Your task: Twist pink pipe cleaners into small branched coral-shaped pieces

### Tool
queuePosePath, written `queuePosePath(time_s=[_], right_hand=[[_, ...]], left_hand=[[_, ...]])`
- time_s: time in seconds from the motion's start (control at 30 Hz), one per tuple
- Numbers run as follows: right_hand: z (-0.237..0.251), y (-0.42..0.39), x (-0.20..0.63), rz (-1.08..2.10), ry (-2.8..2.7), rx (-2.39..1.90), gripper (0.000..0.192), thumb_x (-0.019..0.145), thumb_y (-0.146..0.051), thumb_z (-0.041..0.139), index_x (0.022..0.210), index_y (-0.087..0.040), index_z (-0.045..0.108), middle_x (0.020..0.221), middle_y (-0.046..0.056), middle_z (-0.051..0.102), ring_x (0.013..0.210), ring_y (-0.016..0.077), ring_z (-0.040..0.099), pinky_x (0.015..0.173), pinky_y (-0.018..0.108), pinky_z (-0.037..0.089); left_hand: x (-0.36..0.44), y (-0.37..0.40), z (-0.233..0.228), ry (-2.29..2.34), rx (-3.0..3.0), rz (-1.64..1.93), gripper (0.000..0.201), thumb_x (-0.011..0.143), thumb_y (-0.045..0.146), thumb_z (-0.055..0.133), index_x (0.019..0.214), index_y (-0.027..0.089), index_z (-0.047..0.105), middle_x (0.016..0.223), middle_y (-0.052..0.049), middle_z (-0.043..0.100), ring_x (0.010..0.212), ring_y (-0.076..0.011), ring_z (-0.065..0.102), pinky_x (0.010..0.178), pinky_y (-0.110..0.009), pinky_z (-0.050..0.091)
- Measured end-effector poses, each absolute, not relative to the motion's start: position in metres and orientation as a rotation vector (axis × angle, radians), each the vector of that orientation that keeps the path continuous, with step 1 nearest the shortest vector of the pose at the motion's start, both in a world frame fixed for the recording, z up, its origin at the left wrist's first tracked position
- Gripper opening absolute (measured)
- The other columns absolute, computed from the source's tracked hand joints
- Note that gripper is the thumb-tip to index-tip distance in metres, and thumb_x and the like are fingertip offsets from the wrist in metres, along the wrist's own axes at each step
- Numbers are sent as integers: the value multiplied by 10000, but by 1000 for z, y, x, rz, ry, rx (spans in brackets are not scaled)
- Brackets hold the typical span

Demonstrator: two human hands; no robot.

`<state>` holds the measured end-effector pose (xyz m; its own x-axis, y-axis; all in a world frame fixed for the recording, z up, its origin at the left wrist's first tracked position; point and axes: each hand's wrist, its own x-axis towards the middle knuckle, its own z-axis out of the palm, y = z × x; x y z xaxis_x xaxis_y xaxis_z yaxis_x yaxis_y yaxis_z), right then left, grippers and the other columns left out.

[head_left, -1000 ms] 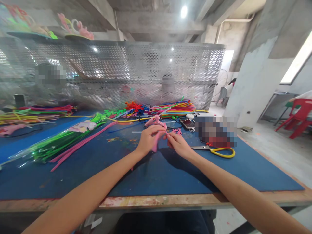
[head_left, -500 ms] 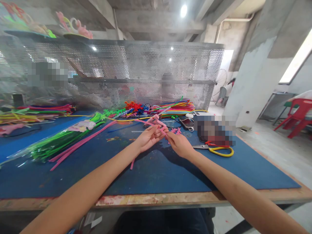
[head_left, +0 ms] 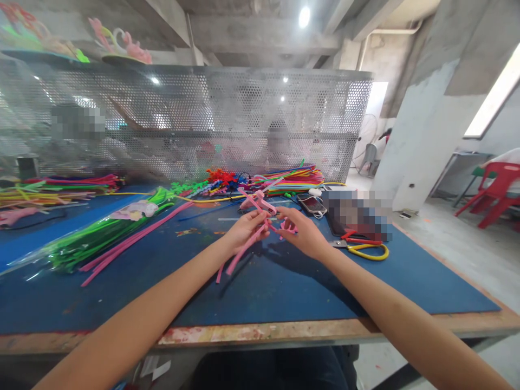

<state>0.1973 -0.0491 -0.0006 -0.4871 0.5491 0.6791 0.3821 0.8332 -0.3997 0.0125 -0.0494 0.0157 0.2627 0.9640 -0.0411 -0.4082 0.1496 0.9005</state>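
Over the middle of the blue mat, my left hand (head_left: 246, 230) is closed on pink pipe cleaners (head_left: 246, 250) that cross at its fingertips. One long end slants down toward me, and another points up and away. Just to the right, my right hand (head_left: 304, 233) is beside them with thumb and forefinger apart. A pink end comes close to its thumb; whether they touch I cannot tell. Behind my hands lies a pink glue gun (head_left: 264, 203), partly covered by a stem. Small twisted pink pieces (head_left: 289, 228) lie partly hidden by my right hand.
Scissors (head_left: 368, 250) with yellow and red handles lie at right, near a phone (head_left: 312, 206) with a white cable. At left are a bag of green pipe cleaners (head_left: 81, 246) and loose pink stems (head_left: 138, 241). Coloured bundles (head_left: 292, 179) lie before a perforated metal screen (head_left: 244, 108).
My right hand has come away from my left fingertips and opened. The pink pipe cleaners have turned, and a long end now hangs down toward me.
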Motion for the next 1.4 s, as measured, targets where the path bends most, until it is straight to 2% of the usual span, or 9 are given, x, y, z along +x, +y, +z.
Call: queuePosePath(time_s=[0.13,0.27,0.5,0.73,0.9,0.97,1.07,1.23,1.4], right_hand=[[0,-49,197,-275,-2323,-628,253,879,-226,452,1116,-209,540,991,83,617,893,178,556,773,290,422],[1,-48,201,-506,-2365,-518,236,917,-197,375,1046,-192,573,968,79,637,865,165,544,767,292,389],[8,-55,206,-621,-2431,-415,266,924,-183,354,1068,-211,576,908,67,652,784,155,528,717,305,357],[7,-53,207,-438,-2408,-492,266,925,-209,351,995,-203,607,927,81,651,812,160,531,745,305,360],[4,-51,203,-441,-2355,-632,248,912,-199,372,909,-170,619,868,91,649,808,172,532,750,293,371],[4,-52,200,-313,-2278,-704,230,899,-203,398,874,-159,622,828,90,647,786,171,537,730,280,384],[4,-55,195,29,-2142,-801,193,867,-207,446,824,-159,628,783,65,652,725,152,552,675,251,397],[6,-52,192,618,-1946,-944,176,786,-242,520,680,-160,634,613,16,628,548,109,511,548,219,379],[7,-53,189,1356,-1607,-929,183,701,-282,604,592,-135,591,546,-5,574,442,59,422,411,170,314]], left_hand=[[18,-57,19,703,789,1090,152,872,140,459,818,114,599,584,-5,592,442,-59,576,476,-157,525],[19,-61,22,666,659,997,181,883,143,438,817,114,605,603,-21,596,494,-72,602,500,-142,521],[13,-55,14,661,563,889,221,894,148,410,829,83,611,575,-24,574,473,-71,591,481,-132,507],[6,-51,16,620,506,572,283,895,226,433,742,44,586,534,-13,520,423,-37,541,421,-69,444],[8,-52,16,716,767,686,104,807,116,561,746,54,617,570,-12,558,452,-22,522,452,-75,430],[8,-51,15,787,1018,785,57,721,118,657,749,71,641,627,-24,606,494,-38,538,495,-111,445],[9,-51,14,905,1463,945,133,644,181,723,754,120,679,640,-19,640,532,-78,551,545,-169,453],[6,-58,23,911,2138,1185,116,688,251,676,782,200,721,804,-65,690,770,-188,600,751,-267,462],[-5,-60,28,809,2343,1054,180,712,239,648,879,242,718,916,-78,681,889,-206,584,900,-302,394]])
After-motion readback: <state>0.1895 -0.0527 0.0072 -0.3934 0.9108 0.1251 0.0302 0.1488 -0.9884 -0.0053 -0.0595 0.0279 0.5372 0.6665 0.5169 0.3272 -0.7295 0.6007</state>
